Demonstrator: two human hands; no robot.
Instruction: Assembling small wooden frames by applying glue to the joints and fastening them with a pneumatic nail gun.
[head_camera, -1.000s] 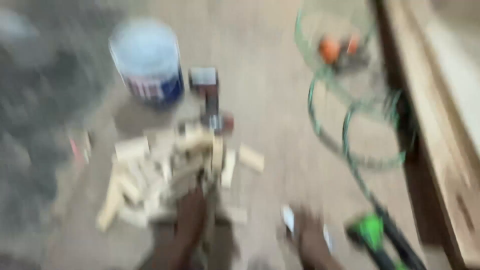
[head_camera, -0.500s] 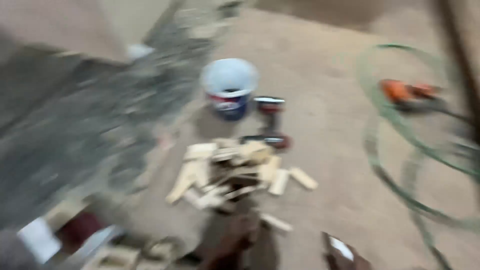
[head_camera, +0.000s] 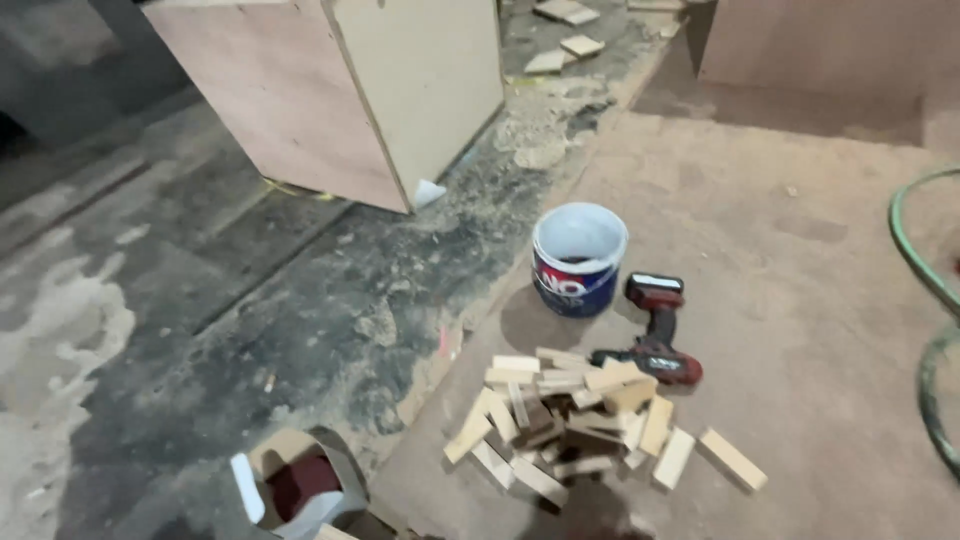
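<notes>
Neither of my hands is in view. A heap of several short pale wood blocks (head_camera: 570, 420) lies on a brown board (head_camera: 800, 300) that covers the floor. Just behind the heap lies a red and black cordless drill (head_camera: 655, 335) on its side. A blue and white plastic bucket (head_camera: 578, 260) stands upright to the left of the drill. A dark blurred shape (head_camera: 590, 515) touches the bottom edge below the heap; I cannot tell what it is.
A large plywood cabinet box (head_camera: 340, 90) stands at the upper left on the dusty grey floor (head_camera: 200, 300). A green hose (head_camera: 925, 290) curves along the right edge. An open cardboard box (head_camera: 300, 480) sits at the bottom left. Wood offcuts (head_camera: 565, 30) lie at the top.
The view has swung up and to the left, so the block heap sits lower in frame. The dark limbs at the bottom and the orange tool have left the view.
</notes>
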